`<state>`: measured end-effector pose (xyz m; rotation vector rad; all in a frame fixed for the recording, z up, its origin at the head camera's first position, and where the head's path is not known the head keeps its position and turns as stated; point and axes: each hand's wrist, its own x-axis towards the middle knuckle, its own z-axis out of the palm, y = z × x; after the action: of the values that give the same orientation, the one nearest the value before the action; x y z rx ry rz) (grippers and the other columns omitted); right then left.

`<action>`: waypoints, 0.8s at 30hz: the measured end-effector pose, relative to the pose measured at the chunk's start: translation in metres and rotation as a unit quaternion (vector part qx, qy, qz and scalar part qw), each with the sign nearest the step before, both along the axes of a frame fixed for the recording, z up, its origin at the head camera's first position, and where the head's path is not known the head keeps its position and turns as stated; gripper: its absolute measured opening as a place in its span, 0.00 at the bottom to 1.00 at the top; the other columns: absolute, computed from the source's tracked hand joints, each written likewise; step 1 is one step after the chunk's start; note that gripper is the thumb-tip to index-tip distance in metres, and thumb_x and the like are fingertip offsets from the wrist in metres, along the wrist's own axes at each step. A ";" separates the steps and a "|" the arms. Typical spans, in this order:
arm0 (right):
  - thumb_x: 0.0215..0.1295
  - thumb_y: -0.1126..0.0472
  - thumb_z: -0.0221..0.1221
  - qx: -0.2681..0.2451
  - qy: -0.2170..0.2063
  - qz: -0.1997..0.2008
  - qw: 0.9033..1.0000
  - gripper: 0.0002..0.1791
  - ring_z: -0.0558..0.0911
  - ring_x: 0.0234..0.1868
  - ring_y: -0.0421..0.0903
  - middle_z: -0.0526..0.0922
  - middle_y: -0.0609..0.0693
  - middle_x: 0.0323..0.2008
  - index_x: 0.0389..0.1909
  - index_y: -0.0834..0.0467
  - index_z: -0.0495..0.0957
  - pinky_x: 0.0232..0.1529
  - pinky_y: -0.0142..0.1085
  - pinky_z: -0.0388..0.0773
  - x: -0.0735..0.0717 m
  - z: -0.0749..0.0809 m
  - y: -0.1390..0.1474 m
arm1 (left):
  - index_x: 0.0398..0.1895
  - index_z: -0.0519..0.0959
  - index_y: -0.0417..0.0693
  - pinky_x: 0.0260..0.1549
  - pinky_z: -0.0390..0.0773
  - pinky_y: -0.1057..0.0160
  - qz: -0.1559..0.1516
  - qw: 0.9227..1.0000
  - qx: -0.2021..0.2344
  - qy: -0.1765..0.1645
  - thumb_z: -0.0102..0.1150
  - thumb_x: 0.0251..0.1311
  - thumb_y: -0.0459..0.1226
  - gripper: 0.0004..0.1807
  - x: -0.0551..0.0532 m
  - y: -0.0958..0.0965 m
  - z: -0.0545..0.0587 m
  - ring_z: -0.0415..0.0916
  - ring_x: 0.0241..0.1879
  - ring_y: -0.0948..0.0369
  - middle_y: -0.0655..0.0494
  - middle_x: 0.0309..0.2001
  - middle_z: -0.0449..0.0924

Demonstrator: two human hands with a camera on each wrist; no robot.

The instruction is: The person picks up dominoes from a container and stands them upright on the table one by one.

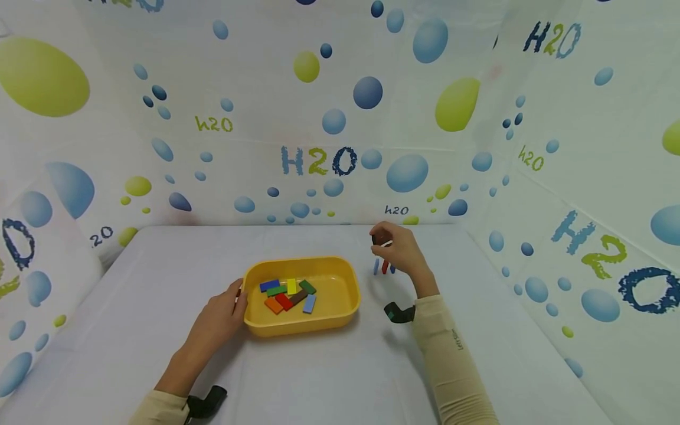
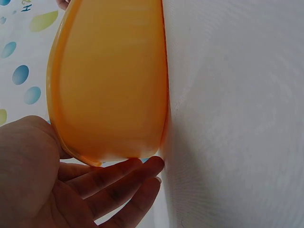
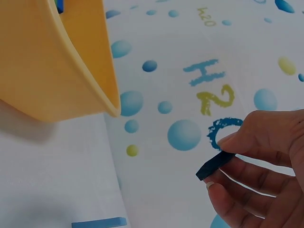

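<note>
A yellow plastic tray (image 1: 345, 319) stands on the table, holding several flat coloured blocks in blue, green, yellow, red, orange and brown. My left hand (image 1: 219, 316) rests against its left end. In the left wrist view, fairly straight fingers (image 2: 116, 183) touch the outer wall; the thumb tip is hidden. To the right of the tray, my right hand (image 1: 398, 251) is raised above the table. Between thumb and fingertips it pinches a small dark block (image 3: 213, 165). Just below that hand stand a light blue block (image 1: 376, 267), a red block (image 1: 385, 267) and a dark blue block (image 1: 392, 269), partly covered.
A white cloth covers the table (image 1: 297, 378). Behind and at the sides hang white curtains (image 1: 255, 88) with blue and green bubbles and H2O lettering. Each wrist carries a dark camera mount, the right one (image 1: 398, 313) close above the cloth.
</note>
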<state>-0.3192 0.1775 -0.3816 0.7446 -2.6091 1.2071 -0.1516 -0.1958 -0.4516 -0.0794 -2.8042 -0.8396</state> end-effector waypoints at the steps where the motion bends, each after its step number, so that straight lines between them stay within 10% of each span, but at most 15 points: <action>1: 0.63 0.67 0.70 0.000 0.000 -0.002 1.000 0.14 0.83 0.44 0.51 0.85 0.51 0.43 0.49 0.57 0.82 0.49 0.45 0.83 0.000 0.000 0.001 | 0.72 0.63 0.23 0.51 0.78 0.39 -0.001 1.000 0.000 -0.001 0.47 0.79 0.37 0.28 0.000 0.000 0.000 0.80 0.53 0.38 0.28 0.57 0.78; 24: 0.65 0.67 0.68 -0.012 -0.030 -0.039 0.999 0.14 0.84 0.48 0.53 0.85 0.54 0.45 0.50 0.58 0.81 0.49 0.47 0.83 -0.005 -0.002 0.019 | 0.72 0.63 0.23 0.51 0.78 0.39 -0.002 1.000 0.001 -0.001 0.48 0.80 0.37 0.28 0.002 0.002 -0.001 0.80 0.52 0.38 0.28 0.57 0.78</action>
<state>-0.3245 0.1968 -0.3838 0.6066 -2.6400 1.2555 -0.1497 -0.1941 -0.4522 -0.0833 -2.8061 -0.8444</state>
